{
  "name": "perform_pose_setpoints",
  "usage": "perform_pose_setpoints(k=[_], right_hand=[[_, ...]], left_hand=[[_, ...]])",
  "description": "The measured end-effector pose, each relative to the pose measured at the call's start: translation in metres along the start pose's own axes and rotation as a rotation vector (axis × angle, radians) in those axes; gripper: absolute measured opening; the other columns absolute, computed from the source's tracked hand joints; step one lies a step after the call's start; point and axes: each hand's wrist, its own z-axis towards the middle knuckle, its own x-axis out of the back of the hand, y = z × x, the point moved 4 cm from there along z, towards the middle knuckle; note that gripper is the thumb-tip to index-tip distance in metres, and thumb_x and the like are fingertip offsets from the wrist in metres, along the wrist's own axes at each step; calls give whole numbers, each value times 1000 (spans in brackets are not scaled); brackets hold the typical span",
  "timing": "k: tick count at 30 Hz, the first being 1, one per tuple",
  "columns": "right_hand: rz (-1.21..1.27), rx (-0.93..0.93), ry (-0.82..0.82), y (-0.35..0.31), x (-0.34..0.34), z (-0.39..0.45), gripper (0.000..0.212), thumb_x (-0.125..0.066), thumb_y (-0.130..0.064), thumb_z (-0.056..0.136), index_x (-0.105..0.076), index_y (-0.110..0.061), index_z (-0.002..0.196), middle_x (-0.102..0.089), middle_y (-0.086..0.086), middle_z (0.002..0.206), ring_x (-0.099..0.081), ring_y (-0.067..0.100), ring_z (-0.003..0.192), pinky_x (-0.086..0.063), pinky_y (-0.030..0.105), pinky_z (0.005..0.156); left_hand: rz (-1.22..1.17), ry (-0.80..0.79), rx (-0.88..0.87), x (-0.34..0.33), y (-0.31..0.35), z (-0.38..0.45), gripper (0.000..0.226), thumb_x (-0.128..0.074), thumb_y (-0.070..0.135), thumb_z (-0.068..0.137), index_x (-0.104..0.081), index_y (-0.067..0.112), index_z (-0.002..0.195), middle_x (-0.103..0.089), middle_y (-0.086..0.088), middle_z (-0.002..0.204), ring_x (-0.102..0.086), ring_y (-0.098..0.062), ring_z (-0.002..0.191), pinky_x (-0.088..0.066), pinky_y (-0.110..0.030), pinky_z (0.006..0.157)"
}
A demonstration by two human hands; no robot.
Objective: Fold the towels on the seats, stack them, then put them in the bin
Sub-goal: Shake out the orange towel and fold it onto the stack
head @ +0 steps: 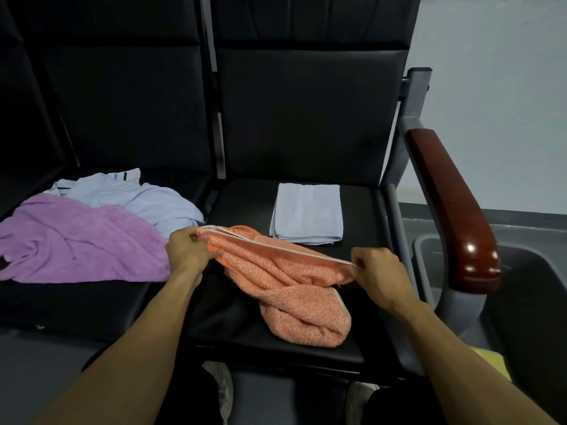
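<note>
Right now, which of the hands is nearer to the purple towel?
Left. The left hand grips the orange towel right at the purple towel's near edge. The right hand holds the orange towel's other end, a seat over.

Two black padded seats with towels lying on them.
Left seat [92, 302]: crumpled purple towel [76, 240], pale blue towel [138, 197] behind. Right seat [233, 320]: folded pale blue towel [306, 213] far, bunched orange towel [306, 314] near.

You face two black padded seats [306, 124] joined side by side, split by a grey metal post [211, 65]. Right of them a glossy reddish wooden armrest [451, 210] sits on a grey frame. Behind the armrest, a pale wall [497, 87] meets what looks like dark grey floor [491, 217].
</note>
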Motion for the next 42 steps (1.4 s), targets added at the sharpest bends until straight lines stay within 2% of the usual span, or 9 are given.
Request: perform_pose_setpoints(k=[3, 6, 9, 13, 18, 24, 31, 35, 42], right_hand=[[290, 43, 79, 0, 4, 1, 35, -76, -30, 86, -48, -21, 68, -52, -6, 59, -48, 14, 56, -41, 36, 53], [242, 114, 35, -2, 3, 3, 16, -73, -14, 86, -69, -30, 86, -58, -12, 78, -57, 8, 71, -49, 35, 63], [59, 98, -13, 3, 0, 5, 3, -71, -24, 91, -74, -25, 91, -49, -9, 83, -54, 14, 71, -49, 39, 61], [-174, -51, 1, 14, 1, 8, 35, -66, -54, 88, -74, -20, 90, -54, -7, 85, -56, 15, 69, -53, 38, 61], [-172, -98, 40, 14, 7, 7, 22, -66, -39, 93, -76, -19, 90, -59, -7, 89, -59, 14, 75, -50, 32, 61], [401, -97, 324, 11, 34, -1, 8, -83, -12, 77, -78, -11, 82, -68, -7, 78, -64, 1, 72, -47, 5, 68], [478, -109, 494, -12, 92, -7, 7, -78, -14, 84, -72, -15, 81, -66, -9, 72, -61, 1, 64, -43, 5, 61], [434, -21, 557, -35, 152, -5, 12, -70, -18, 93, -72, -18, 104, -69, -8, 89, -61, -2, 77, -44, 8, 70], [505, -33, 743, -75, 258, -17, 12, -66, -22, 94, -69, -15, 84, -66, -2, 80, -60, 11, 73, -40, 16, 64]], left_hand=[[-81, 26, 34, -1, -2, 2, 7, -65, -4, 92, -69, -1, 97, -70, -11, 86, -73, -31, 83, -62, -47, 82], [-111, 25, 52, -3, -1, 1, 8, -63, -2, 94, -69, -5, 100, -70, -11, 86, -73, -27, 81, -62, -46, 82], [-95, 28, 57, -2, -2, 1, 7, -64, -1, 95, -70, -2, 98, -71, -9, 86, -73, -24, 82, -62, -46, 81], [-93, 75, 51, 3, -2, 3, 16, -65, -4, 93, -67, 7, 81, -68, -7, 82, -72, -27, 84, -62, -47, 82], [-46, 100, 8, 1, 3, -3, 11, -63, -4, 95, -67, 2, 86, -67, -6, 82, -71, -24, 78, -62, -41, 77], [-81, 130, -76, 10, 18, -8, 25, -58, -6, 97, -62, 12, 79, -63, -3, 83, -68, -17, 67, -62, -30, 68], [-76, 120, -225, 29, 85, -18, 21, -57, -5, 96, -68, 11, 88, -72, -11, 93, -74, -25, 80, -62, -33, 71], [-126, 115, -349, 55, 146, -36, 23, -58, -7, 93, -72, 10, 88, -72, -6, 83, -74, -23, 77, -64, -37, 69], [-219, 100, -458, 100, 231, -75, 23, -59, -6, 95, -70, 12, 84, -70, -7, 85, -68, -15, 70, -64, -34, 66]])
